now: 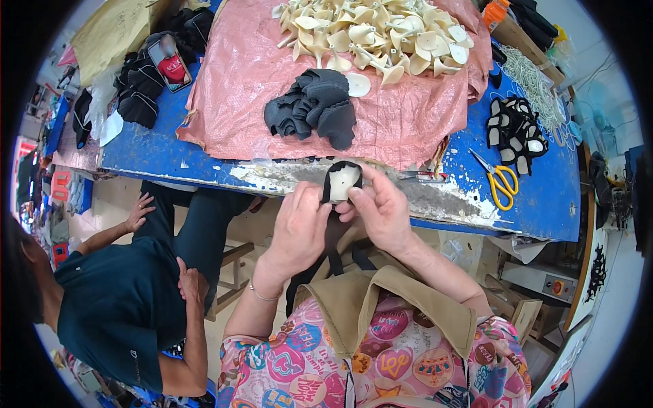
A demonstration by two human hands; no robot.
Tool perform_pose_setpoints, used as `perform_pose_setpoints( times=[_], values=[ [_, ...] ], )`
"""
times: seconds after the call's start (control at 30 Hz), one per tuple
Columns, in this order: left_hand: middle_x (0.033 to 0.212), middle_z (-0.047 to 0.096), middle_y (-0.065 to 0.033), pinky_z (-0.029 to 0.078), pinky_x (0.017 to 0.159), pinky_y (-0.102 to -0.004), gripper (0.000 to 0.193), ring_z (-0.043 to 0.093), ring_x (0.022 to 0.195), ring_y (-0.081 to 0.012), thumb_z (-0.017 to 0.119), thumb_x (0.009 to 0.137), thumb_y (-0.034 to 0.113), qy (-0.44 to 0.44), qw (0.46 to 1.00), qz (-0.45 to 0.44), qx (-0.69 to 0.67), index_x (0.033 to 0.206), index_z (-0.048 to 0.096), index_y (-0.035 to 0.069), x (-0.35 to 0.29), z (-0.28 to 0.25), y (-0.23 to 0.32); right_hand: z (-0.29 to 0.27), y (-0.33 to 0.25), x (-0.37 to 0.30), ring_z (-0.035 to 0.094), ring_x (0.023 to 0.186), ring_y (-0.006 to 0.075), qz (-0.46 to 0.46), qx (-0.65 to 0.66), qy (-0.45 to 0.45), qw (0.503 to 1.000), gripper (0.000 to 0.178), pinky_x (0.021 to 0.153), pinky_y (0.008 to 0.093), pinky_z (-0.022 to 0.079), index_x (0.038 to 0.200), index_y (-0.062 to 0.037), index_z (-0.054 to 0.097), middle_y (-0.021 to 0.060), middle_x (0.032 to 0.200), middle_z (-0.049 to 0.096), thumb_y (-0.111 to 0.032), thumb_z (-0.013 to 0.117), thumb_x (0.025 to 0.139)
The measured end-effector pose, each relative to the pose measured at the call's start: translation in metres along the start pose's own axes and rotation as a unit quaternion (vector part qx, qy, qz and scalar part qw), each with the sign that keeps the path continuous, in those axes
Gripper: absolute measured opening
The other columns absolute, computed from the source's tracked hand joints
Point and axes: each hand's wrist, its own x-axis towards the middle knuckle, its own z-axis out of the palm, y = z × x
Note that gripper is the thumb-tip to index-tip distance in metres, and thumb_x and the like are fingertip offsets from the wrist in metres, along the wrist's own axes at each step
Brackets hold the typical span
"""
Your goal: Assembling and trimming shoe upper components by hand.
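Just past the table's front edge, my left hand [299, 221] and my right hand [383, 207] pinch a small cream plastic piece [343, 183] from both sides. Black fabric [328, 182] wraps around its edge, leaving the pale middle bare. My right thumb presses at the lower right of the piece, while the left fingers grip its lower left rim. Beyond my hands, a stack of dark fabric pieces [313, 105] lies on a pink woven sheet [231, 115]. Further back is a heap of cream plastic pieces [381, 37] with short stems.
Yellow-handled scissors [503, 187] and a bunch of black-edged cream pieces [517, 132] lie at right on the blue table [544, 204], near white cord [534, 81]. A red-handled tool [427, 177] rests by the edge. At left are a phone [170, 64] and a seated co-worker [122, 299].
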Motion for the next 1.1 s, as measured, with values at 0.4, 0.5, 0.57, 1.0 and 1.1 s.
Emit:
perform_pose_setpoints(
  times=[0.4, 0.5, 0.57, 1.0, 1.1],
  values=[
    [0.078, 0.047, -0.0124, 0.036, 0.068, -0.0394, 0.028, 0.049, 0.074, -0.0327, 0.065, 0.062, 0.003, 0.057, 0.992, 0.082, -0.078, 0.087, 0.051, 0.003, 0.012, 0.024, -0.018, -0.005, -0.013, -0.010, 0.057, 0.056, 0.0082, 0.099, 0.014, -0.083, 0.991, 0.034, 0.052, 0.0227, 0.048, 0.124, -0.0041, 0.047, 0.0062, 0.075, 0.062, -0.014, 0.053, 0.091],
    [0.077, 0.048, -0.0113, 0.036, 0.067, -0.0381, 0.024, 0.050, 0.074, -0.0319, 0.064, 0.061, 0.003, 0.023, 0.996, 0.069, -0.057, 0.083, 0.052, 0.003, 0.010, 0.024, -0.021, -0.009, -0.026, 0.000, 0.056, 0.057, 0.0134, -0.055, -0.168, -0.006, 0.984, 0.022, 0.054, 0.0274, 0.047, 0.105, -0.0062, 0.062, 0.0060, 0.077, 0.061, -0.012, 0.062, 0.084],
    [0.075, 0.048, -0.0098, 0.036, 0.064, -0.0370, 0.023, 0.050, 0.071, -0.0303, 0.066, 0.061, 0.005, 0.023, 0.996, 0.050, -0.073, 0.080, 0.053, 0.004, 0.010, 0.024, -0.021, -0.015, -0.034, 0.008, 0.058, 0.068, 0.0205, -0.228, -0.336, -0.021, 0.913, 0.024, 0.061, 0.0309, 0.047, 0.101, -0.0080, 0.063, 0.0073, 0.080, 0.059, -0.009, 0.066, 0.077],
    [0.068, 0.052, -0.0111, 0.042, 0.057, -0.0392, 0.016, 0.054, 0.062, -0.0308, 0.067, 0.065, 0.006, 0.000, 0.997, 0.039, -0.067, 0.076, 0.056, 0.004, 0.005, 0.038, -0.013, -0.025, -0.011, 0.022, 0.052, 0.064, 0.0171, -0.288, -0.416, -0.035, 0.862, 0.010, 0.057, 0.0297, 0.042, 0.085, -0.0054, 0.056, 0.0027, 0.073, 0.053, -0.011, 0.063, 0.080],
    [0.068, 0.054, -0.0124, 0.045, 0.056, -0.0390, 0.013, 0.056, 0.061, -0.0319, 0.066, 0.067, 0.005, 0.000, 0.993, 0.010, -0.119, 0.077, 0.057, 0.003, 0.005, 0.040, -0.010, -0.021, -0.003, 0.019, 0.051, 0.067, 0.0084, 0.113, 0.000, -0.039, 0.993, 0.011, 0.058, 0.0246, 0.041, 0.080, -0.0065, 0.055, -0.0025, 0.075, 0.053, -0.014, 0.059, 0.087]
  ],
)
